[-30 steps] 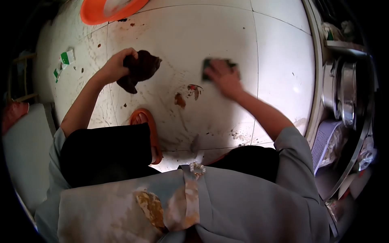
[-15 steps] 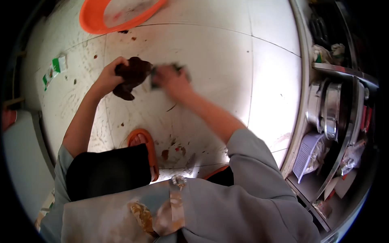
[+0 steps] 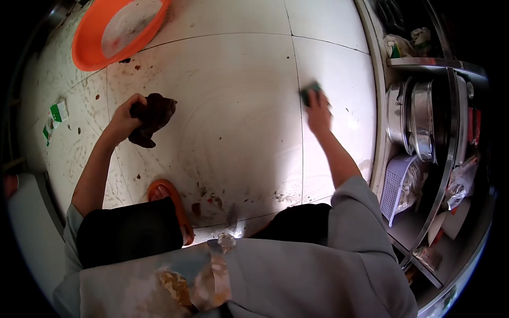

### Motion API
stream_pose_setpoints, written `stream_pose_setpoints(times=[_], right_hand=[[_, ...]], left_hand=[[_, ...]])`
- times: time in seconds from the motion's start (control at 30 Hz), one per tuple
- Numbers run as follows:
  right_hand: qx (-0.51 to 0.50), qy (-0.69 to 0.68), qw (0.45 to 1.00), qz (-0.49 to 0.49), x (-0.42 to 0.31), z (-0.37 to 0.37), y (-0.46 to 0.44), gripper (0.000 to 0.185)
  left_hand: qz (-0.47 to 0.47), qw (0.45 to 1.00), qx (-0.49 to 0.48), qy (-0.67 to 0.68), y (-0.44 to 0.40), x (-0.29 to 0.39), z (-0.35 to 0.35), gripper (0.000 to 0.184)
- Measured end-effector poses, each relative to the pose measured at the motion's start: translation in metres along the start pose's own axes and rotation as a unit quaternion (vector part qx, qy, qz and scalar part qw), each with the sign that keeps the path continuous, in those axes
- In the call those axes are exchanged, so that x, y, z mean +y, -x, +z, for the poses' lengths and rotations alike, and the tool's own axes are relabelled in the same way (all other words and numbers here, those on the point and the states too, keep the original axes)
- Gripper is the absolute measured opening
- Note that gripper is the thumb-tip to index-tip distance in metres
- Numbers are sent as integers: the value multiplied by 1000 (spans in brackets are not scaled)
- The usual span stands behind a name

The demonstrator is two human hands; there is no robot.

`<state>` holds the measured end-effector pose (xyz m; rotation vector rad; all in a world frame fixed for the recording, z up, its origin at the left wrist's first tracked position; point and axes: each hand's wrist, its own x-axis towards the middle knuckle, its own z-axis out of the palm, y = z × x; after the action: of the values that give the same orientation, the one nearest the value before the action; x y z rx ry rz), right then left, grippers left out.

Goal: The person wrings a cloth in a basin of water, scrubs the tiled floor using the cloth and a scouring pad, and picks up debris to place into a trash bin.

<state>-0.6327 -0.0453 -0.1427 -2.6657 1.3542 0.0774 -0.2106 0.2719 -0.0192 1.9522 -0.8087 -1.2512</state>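
a brown cloth (image 3: 154,119) is held by the left hand (image 3: 127,114), with the fingers mostly closed on its left edge. the cloth is bunched up, and its long way runs on a slant, from top right down to bottom left. a small tip is pointed right, away from the left hand, and a loose flap is hung down toward the person's lap. whether the floor (image 3: 238,138) is touched by the cloth cannot be told.

a green pad (image 3: 308,93) is covered in part by the right hand (image 3: 318,110), which is mostly open, palm down, with the fingers laid over it. the pad is seen past the fingertips, at their upper left side. its seen edge is slanted up to the right, but its full long way is hidden by the hand, and the fingers are a bit blurred.

pale smears and specks are seen on the floor between the hands. small dark bits (image 3: 196,209) are spread nearer the lap, by an orange slipper (image 3: 182,212). an orange tub (image 3: 90,42) is seen beyond the left hand, and a green and white wrapper (image 3: 58,111) is seen to its left. metal pots (image 3: 422,122) and a purple basket (image 3: 395,185) are kept on shelves (image 3: 419,62) to the right of the right hand.
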Motion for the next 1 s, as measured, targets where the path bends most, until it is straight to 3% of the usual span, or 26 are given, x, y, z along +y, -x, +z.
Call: stream_pose_setpoints(times=[0.07,0.13,0.2,0.27,0.33,0.4,0.47,0.6,0.73,0.8,0.93,0.97,1.0], right_hand=[[-53,25,983,174,24,-8,33,61],[13,104,991,77,3,21,68,57],[-99,80,984,-123,-61,16,96,59],[-222,67,905,-356,-125,-26,120,56],[-226,36,889,-398,-125,-14,99,60],[-130,-32,942,-307,-110,-6,58,70],[-105,40,977,-181,-107,-25,19,72],[-132,-41,982,-132,-156,-25,-5,67],[-148,-159,911,-350,-230,-14,26,50],[-222,-201,882,-365,-261,-5,33,45],[-162,-309,907,-235,-296,-15,-1,48],[-167,-294,928,-158,-307,-25,-14,50],[-186,-334,914,-134,-319,-34,-27,50]], left_hand=[[-9,1000,-13,11,1,0,8,30],[9,999,-47,9,-2,4,23,30],[46,996,-80,6,-11,7,39,30],[74,992,-102,12,-16,18,48,36],[40,990,-97,98,-14,28,52,36],[-1,978,-110,179,-8,40,47,36],[23,980,-97,174,-2,30,42,34],[47,994,-81,53,1,15,31,31],[122,981,-112,-103,-4,2,44,37],[77,974,-185,-107,-1,12,39,38],[67,952,-254,-154,3,-2,29,39],[61,947,-267,-169,2,-11,27,40],[61,947,-263,-174,1,-20,25,40]])
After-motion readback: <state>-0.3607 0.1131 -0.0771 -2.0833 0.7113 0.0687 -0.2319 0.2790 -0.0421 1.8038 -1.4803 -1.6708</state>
